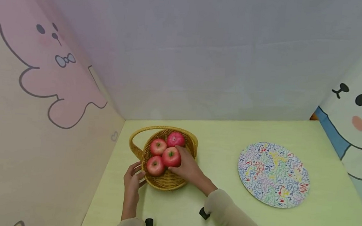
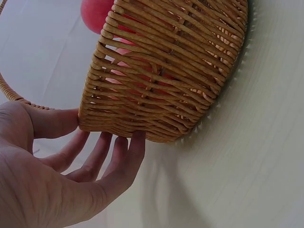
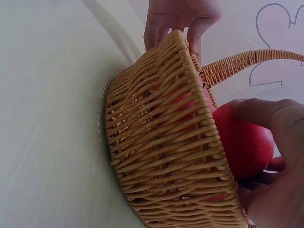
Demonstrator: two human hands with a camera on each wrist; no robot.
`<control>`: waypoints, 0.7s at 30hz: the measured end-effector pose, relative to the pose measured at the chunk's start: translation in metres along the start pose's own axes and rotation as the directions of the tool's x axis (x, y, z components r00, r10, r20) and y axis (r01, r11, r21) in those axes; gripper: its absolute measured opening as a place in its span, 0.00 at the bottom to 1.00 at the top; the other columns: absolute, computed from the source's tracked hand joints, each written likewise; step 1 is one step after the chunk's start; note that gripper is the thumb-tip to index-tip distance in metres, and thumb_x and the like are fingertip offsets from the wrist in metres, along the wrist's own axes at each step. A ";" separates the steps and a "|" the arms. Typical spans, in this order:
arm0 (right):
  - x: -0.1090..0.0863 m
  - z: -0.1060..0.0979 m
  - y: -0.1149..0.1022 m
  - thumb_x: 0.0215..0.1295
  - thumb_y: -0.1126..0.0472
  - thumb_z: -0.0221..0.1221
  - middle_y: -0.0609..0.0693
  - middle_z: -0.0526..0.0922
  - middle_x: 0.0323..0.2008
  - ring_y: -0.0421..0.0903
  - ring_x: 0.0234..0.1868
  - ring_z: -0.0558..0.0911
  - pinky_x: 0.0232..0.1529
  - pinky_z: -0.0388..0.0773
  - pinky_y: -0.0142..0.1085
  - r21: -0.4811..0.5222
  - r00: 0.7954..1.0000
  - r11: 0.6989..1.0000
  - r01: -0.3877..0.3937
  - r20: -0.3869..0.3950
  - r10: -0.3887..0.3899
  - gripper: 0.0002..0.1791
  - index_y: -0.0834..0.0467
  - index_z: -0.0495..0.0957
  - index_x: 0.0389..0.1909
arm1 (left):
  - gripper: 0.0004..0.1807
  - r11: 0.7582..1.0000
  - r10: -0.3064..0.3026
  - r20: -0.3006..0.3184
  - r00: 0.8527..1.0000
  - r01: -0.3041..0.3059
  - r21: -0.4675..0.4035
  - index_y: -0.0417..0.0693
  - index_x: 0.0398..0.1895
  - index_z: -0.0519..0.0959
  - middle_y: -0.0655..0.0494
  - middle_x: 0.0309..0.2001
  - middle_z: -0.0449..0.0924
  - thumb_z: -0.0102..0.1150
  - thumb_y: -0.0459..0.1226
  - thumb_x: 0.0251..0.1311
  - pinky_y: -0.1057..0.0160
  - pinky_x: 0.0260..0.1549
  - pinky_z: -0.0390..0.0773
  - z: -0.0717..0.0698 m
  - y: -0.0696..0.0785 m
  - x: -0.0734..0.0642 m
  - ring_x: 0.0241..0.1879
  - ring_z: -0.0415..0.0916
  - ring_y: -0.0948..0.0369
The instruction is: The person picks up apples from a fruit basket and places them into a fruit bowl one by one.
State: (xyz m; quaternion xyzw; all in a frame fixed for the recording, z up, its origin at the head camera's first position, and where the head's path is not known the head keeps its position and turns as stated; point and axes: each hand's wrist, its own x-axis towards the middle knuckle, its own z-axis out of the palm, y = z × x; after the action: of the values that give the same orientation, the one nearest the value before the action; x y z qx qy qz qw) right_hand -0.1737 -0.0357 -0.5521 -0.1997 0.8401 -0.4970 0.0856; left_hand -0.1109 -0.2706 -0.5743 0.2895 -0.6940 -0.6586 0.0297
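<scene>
A wicker basket [image 1: 166, 183] with a looped handle stands on the table. In it lie two red apples [image 1: 155, 166] and a deeper pink round fruit [image 1: 176, 140]. My right hand [image 1: 191, 167] grips another red apple [image 1: 171, 157], thumb and fingers around its sides, at the basket's right part; the right wrist view shows this apple [image 3: 244, 145] rising above the rim. At the basket's near left side, my left hand [image 1: 133, 180] holds the rim, thumb at the edge and fingers against the outer weave [image 2: 156, 80].
A round board [image 1: 273, 175] with a multicoloured squiggle pattern lies on the pale yellow-green table [image 1: 217, 144], right of the basket. Walls with cartoon animal drawings close in the left, back and right. The basket handle [image 1: 135, 148] leans toward the far left.
</scene>
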 end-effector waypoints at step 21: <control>-0.014 -0.032 0.008 0.63 0.51 0.73 0.51 0.68 0.76 0.53 0.76 0.69 0.73 0.70 0.57 0.094 0.974 0.990 0.109 0.189 -0.125 0.49 0.53 0.60 0.80 | 0.27 1.000 0.022 0.033 0.999 -0.022 0.007 0.44 0.73 0.74 0.36 0.69 0.74 0.56 0.29 0.70 0.61 0.40 0.86 -0.005 -0.002 -0.006 0.44 0.84 0.64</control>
State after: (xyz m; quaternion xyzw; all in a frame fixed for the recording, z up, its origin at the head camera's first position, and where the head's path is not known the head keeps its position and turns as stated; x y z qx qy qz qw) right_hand -0.1736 -0.0009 -0.5444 -0.2928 0.7932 -0.5136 0.1461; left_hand -0.1027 -0.2725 -0.5736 0.2710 -0.6999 -0.6604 0.0245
